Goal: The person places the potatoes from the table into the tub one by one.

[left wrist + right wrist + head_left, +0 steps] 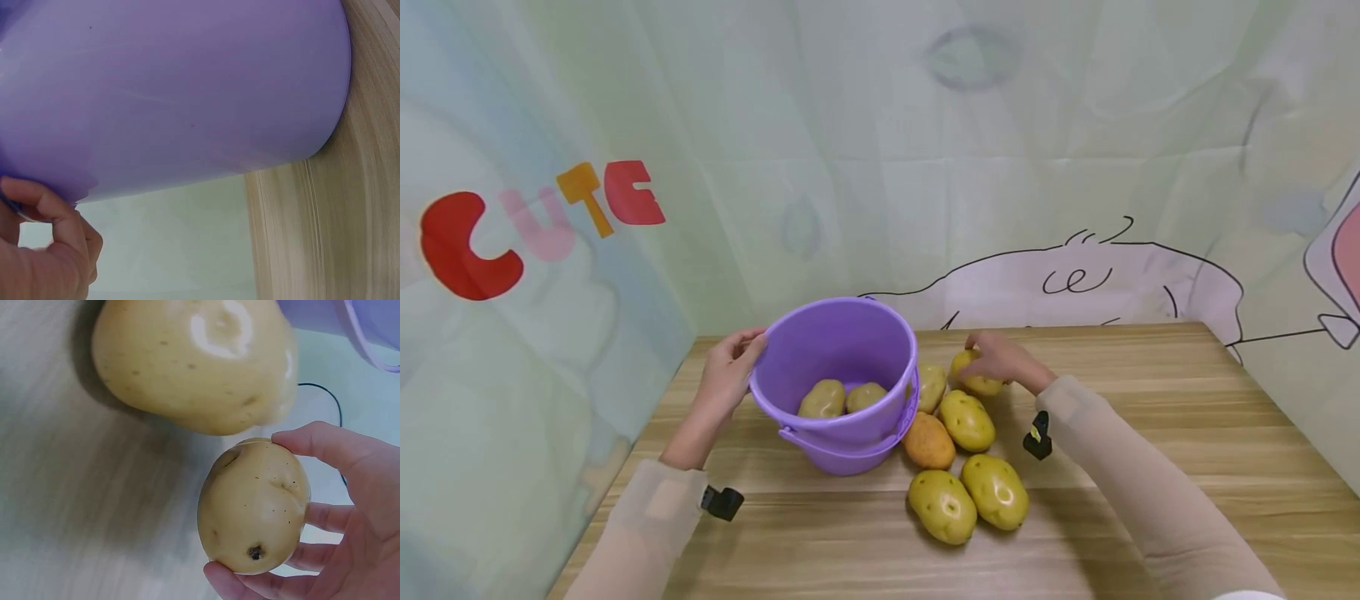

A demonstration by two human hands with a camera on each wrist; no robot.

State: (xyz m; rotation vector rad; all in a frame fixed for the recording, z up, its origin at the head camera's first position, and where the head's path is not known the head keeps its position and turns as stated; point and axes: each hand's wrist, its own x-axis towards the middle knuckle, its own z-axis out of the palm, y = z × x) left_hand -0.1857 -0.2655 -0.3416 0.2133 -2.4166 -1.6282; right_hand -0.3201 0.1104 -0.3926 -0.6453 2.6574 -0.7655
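Note:
A purple bucket (pixel 848 460) stands slightly tilted toward me, with two potatoes (pixel 823 398) visible inside it. My left hand (pixel 724 379) holds its rim at the left side; in the left wrist view thumb and fingers pinch the bucket's edge. To the right of the bucket, my right hand (pixel 1002 358) grips a yellow potato (pixel 253 506) between thumb and fingers, at the far end of a group of potatoes. Nearest to that hand lie another yellow potato (pixel 967 421) and a paler one (pixel 931 387) against the bucket.
An orange-brown potato (pixel 928 441) lies beside the bucket on the wooden table (pixel 805 550). Two more yellow potatoes (pixel 942 506) sit closer to me. The bucket's purple handle (pixel 891 442) hangs down its front right side. A printed curtain (pixel 820 167) rises behind the table.

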